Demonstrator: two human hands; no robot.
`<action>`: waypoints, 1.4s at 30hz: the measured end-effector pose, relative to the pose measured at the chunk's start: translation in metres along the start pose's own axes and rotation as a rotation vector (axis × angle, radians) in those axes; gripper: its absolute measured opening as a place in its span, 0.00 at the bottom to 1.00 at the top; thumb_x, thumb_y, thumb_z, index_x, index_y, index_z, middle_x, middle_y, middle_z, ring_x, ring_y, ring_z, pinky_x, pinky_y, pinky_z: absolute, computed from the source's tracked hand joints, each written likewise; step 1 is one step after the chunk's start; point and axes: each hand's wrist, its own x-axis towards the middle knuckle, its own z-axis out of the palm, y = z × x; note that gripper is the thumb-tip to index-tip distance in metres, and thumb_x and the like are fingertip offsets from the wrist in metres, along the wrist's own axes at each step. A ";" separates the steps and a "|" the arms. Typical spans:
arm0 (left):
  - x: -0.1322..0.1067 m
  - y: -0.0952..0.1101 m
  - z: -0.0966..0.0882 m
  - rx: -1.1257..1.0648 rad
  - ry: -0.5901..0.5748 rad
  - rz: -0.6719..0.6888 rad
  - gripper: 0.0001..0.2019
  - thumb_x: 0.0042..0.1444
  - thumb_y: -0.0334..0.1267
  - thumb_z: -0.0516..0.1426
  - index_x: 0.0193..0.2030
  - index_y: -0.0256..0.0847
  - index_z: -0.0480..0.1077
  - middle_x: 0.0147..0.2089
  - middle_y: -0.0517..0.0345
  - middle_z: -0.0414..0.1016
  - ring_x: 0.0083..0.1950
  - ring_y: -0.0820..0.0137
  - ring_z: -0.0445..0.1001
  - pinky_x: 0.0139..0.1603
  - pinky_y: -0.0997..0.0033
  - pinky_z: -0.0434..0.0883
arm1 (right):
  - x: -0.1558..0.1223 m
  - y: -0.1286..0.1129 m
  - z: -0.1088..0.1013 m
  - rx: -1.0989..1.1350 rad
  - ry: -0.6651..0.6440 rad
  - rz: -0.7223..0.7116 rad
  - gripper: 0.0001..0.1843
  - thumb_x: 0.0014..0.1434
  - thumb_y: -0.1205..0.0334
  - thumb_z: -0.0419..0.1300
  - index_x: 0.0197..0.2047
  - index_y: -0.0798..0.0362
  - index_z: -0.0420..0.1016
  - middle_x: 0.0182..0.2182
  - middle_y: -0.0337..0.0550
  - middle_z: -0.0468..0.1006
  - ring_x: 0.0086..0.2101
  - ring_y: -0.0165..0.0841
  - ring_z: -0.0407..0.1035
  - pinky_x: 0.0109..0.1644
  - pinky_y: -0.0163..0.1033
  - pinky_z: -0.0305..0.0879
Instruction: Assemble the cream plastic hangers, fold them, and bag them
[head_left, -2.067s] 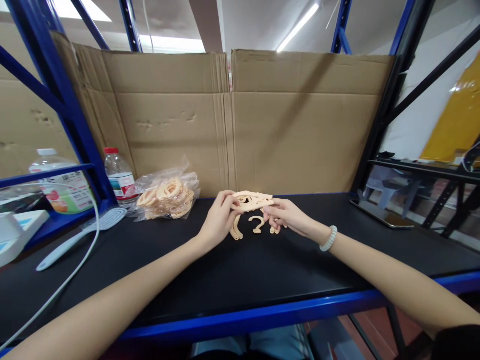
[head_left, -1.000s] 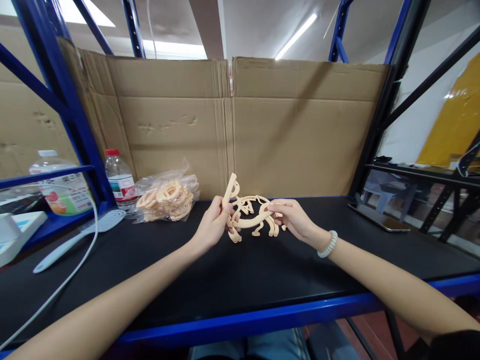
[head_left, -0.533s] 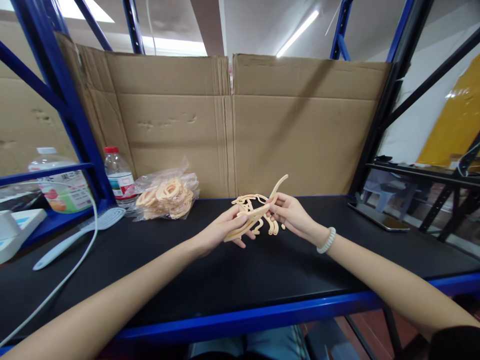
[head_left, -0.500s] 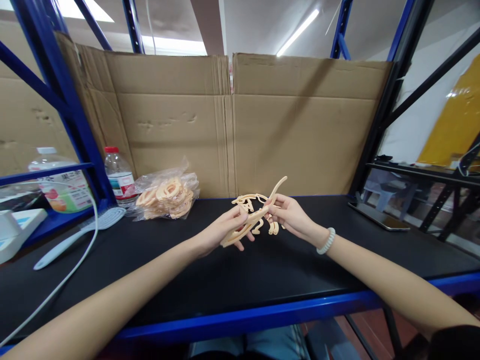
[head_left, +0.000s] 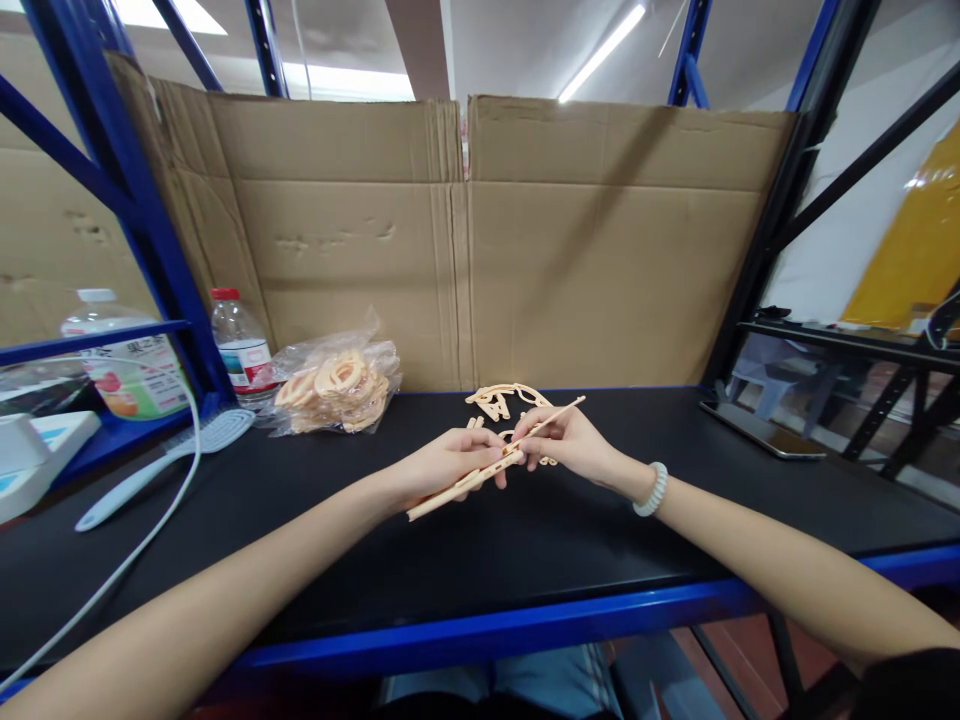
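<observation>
Pale wooden flat cut-out piece (head_left: 504,459), seen almost edge-on as a thin slanted strip, is held above the middle of the black bench top (head_left: 525,540), nearer its back edge than its blue front edge. The left hand (head_left: 450,468) has its fingers curled closed round the lower part of the strip, whose low end sticks out beneath the hand toward the front edge. The right hand (head_left: 566,445) pinches the upper part between thumb and fingertips, the other fingers loosely bent, and the strip's top end pokes out beyond it toward the back. A white beaded bracelet (head_left: 649,488) sits on the right wrist.

Just behind both hands, close to the back edge, more loose pale wooden cut-out pieces (head_left: 501,397) lie flat on the bench. Toward the back left corner lies a clear plastic bag of pale wooden rings (head_left: 334,385), and beside it, at the blue upright, stands a clear water bottle with a red cap (head_left: 238,345). A light grey-blue brush (head_left: 161,460) and a white cable (head_left: 161,515) lie along the left end. A dark flat phone (head_left: 761,428) rests near the right end. A brown cardboard wall (head_left: 465,240) stands along the back edge.
</observation>
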 end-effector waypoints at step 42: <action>0.004 -0.021 0.010 0.172 -0.132 0.049 0.24 0.60 0.57 0.46 0.38 0.36 0.68 0.21 0.65 0.62 0.13 0.79 0.60 0.10 0.80 0.56 | -0.009 -0.012 -0.003 -0.651 -0.079 -0.780 0.13 0.62 0.73 0.49 0.33 0.52 0.72 0.30 0.43 0.74 0.33 0.31 0.68 0.39 0.41 0.67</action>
